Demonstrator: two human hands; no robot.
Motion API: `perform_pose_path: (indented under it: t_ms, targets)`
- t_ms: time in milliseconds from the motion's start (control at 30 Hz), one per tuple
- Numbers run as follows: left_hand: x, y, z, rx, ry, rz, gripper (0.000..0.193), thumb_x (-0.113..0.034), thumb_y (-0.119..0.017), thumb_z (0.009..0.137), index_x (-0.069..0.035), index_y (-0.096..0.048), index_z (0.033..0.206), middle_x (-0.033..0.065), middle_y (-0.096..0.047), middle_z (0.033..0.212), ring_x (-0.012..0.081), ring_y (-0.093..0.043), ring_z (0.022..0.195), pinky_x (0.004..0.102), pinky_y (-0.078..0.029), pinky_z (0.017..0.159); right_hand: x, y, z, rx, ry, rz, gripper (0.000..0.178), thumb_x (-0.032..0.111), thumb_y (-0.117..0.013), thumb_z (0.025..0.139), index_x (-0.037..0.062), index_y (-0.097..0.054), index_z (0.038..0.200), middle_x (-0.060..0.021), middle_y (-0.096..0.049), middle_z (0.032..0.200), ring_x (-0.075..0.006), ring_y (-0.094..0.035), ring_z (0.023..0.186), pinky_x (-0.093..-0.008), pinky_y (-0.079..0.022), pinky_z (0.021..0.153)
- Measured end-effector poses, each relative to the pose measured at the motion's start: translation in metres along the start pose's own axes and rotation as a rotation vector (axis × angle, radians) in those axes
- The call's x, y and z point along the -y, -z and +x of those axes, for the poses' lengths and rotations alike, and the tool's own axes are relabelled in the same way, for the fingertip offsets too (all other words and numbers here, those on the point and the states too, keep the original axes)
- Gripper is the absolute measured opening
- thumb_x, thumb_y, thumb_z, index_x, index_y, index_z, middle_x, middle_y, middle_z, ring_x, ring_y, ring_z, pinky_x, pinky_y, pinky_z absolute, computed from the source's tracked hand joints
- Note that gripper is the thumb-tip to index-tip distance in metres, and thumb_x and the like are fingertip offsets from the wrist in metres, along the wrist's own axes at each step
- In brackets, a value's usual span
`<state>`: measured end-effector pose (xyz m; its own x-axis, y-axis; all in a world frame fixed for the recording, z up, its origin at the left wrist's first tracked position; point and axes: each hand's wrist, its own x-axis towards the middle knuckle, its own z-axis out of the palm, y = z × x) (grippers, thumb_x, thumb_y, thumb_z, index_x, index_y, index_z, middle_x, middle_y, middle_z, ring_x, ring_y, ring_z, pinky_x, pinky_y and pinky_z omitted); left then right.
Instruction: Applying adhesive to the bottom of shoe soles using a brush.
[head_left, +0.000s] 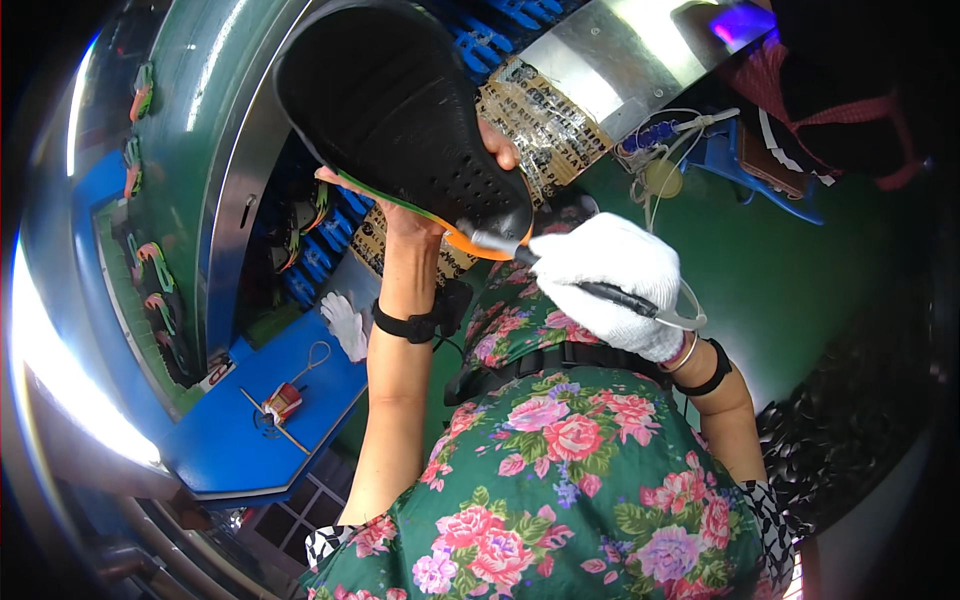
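Note:
A large black shoe sole (400, 110), with small holes toward its near end and an orange and green edge, is tilted up in front of me. Bare, my left hand (412, 215) grips it from underneath, the thumb showing on its right side. My right hand (610, 275), in a white knit glove, is closed around a slim tool (522, 254) with a black handle and a pale, blurred tip. The tip meets the orange edge at the sole's near end. From the handle's rear a pale cord (692, 312) curves beside my wrist.
At the left, a green conveyor (185, 200) carries several colourful shoe parts. Below it, a blue table (235, 440) holds a white glove (345, 325) and a red container (282, 402). Taped cardboard (545, 120) lies beyond my hands. A blue stool (730, 170) and loose cables (670, 140) stand at right.

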<state>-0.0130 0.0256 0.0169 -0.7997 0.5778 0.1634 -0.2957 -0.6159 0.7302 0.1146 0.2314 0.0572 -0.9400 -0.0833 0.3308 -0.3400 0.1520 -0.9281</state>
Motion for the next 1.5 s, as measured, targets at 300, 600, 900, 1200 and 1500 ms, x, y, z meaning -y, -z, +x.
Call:
perform_pose_path:
  t_ms: [300, 600, 900, 1200, 1500]
  targets:
    - [0.002, 0.002, 0.0, -0.062, 0.129, -0.092, 0.138, -0.106, -0.04, 0.053, 0.005, -0.049, 0.134, 0.0235, -0.063, 0.1, 0.0351, -0.066, 0.086, 0.0471, -0.054, 0.078, -0.006, 0.006, 0.006, -0.006, 0.155, -0.034, 0.023, -0.003, -0.08, 0.076, 0.002, -0.076, 0.098, -0.013, -0.076, 0.099, -0.0236, -0.071, 0.083, -0.0336, -0.057, 0.071]
    - [-0.003, 0.011, -0.002, -0.001, 0.381, -0.094, 0.128, -0.098, -0.037, 0.066, 0.003, -0.046, 0.143, 0.0281, -0.067, 0.108, 0.0384, -0.07, 0.089, 0.0482, -0.059, 0.076, -0.002, 0.014, 0.011, 0.233, 0.09, 0.132, 0.021, 0.001, -0.08, 0.076, 0.0039, -0.077, 0.097, -0.0105, -0.076, 0.1, -0.0248, -0.07, 0.08, -0.0346, -0.056, 0.071]
    - [-0.011, 0.014, -0.006, -0.16, 0.66, 0.076, 0.092, -0.074, -0.055, 0.086, 0.003, -0.053, 0.137, 0.0179, -0.07, 0.114, 0.0223, -0.072, 0.096, 0.0379, -0.064, 0.081, -0.01, 0.013, 0.018, 0.464, 0.191, 0.226, 0.034, 0.008, -0.077, 0.076, 0.0105, -0.075, 0.111, -0.008, -0.073, 0.113, -0.0258, -0.068, 0.089, -0.0358, -0.056, 0.075]
    - [-0.01, 0.002, 0.007, -0.267, 0.8, 0.332, 0.08, -0.068, -0.039, 0.1, 0.003, -0.057, 0.131, 0.0174, -0.073, 0.104, 0.0196, -0.073, 0.085, 0.0332, -0.063, 0.076, -0.013, 0.009, 0.031, 0.391, 0.255, -0.035, 0.028, 0.003, -0.083, 0.073, 0.0066, -0.077, 0.099, -0.0105, -0.076, 0.098, -0.0268, -0.069, 0.077, -0.0367, -0.055, 0.068]
    - [0.027, 0.006, -0.016, -0.033, 0.398, -0.6, 0.071, -0.059, -0.032, 0.105, -0.002, -0.049, 0.144, 0.0215, -0.061, 0.135, 0.0341, -0.062, 0.123, 0.0484, -0.052, 0.105, -0.003, 0.031, 0.053, -0.147, -0.209, 0.138, 0.022, -0.006, -0.076, 0.082, -0.0031, -0.076, 0.104, -0.013, -0.076, 0.099, -0.0164, -0.072, 0.09, -0.0284, -0.057, 0.081]
